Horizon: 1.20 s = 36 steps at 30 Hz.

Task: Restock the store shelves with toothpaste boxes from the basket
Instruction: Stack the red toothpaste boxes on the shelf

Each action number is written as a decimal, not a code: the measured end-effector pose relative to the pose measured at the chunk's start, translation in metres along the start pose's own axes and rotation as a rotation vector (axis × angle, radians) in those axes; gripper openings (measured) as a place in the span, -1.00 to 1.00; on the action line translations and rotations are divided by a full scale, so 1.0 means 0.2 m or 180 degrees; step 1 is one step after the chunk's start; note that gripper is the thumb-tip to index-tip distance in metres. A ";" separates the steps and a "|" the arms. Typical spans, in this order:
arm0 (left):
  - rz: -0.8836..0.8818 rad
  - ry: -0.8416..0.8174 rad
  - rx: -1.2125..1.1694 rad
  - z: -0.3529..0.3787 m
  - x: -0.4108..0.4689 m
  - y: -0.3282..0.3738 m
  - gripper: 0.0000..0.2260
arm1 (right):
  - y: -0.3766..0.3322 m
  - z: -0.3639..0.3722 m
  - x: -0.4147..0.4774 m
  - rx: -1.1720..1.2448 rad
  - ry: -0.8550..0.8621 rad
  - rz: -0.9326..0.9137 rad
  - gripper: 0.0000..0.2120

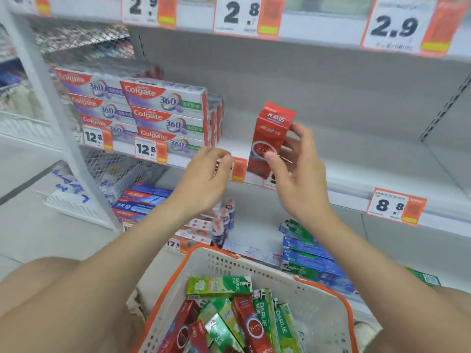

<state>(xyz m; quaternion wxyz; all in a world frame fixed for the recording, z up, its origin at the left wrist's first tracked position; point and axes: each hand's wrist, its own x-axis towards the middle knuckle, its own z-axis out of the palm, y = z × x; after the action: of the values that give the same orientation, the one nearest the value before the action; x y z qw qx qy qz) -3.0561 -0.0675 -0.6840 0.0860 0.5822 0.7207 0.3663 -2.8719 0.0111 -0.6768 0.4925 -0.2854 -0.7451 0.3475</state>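
Left of the left hand: Colgate 360 boxes [165,110] are lying flat in stacks on the shelf [356,154]. Their long sides are facing out.

Left hand [211,171] is hovering at the shelf's front edge. Its fingers are curling loosely, and nothing is showing in its hold.

Below both hands, between the forearms: a basket [229,266] with pale perforated walls and an orange rim is holding a jumble of toothpaste boxes. One green Darlie box [219,286] is lying across the far side, its long axis running left to right. Nearer the camera, more green boxes [283,324] and red boxes [247,324] are standing slanted on end and leaning on one another.

Just right of the left hand, apart from it: the red toothpaste box [272,138] is standing upright. Its long axis is running near vertical, with the top end pointing up and tipping slightly right. The printed face is turning toward the camera. The lower end is sitting at the shelf's front edge; whether it is resting on the shelf, I cannot tell.

Right hand [295,169] is gripping that box. The thumb is pressing low on the front face, and the fingers are wrapping round the right side and back.

Under the right forearm, on the lower shelf: blue and green boxes [308,253] are lying flat in a stack.

Right of the right hand: an 8.8 price tag [396,206] is hanging on the shelf's lip.
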 end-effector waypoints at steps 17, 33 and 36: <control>-0.0558 -0.0923 0.1310 -0.03 0.20 -0.07 -0.64 | 0.17 0.42 0.47 -0.0585 -0.0791 0.0559 -0.51; -0.0599 -0.1342 0.1606 -0.01 -0.01 -0.14 -0.70 | 0.02 0.24 0.02 -0.2060 -0.1492 -0.0560 -0.55; -0.0349 -0.1880 0.1792 0.09 -0.12 -0.18 -0.80 | 0.04 0.18 -0.18 -0.2873 -0.2802 -0.0289 -0.66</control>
<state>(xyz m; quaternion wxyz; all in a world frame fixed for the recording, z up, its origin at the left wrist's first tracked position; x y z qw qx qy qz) -3.0669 -0.0838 -0.7269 0.1458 0.6238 0.7672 -0.0333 -2.8924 -0.0202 -0.7134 -0.0148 -0.2635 -0.9625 0.0625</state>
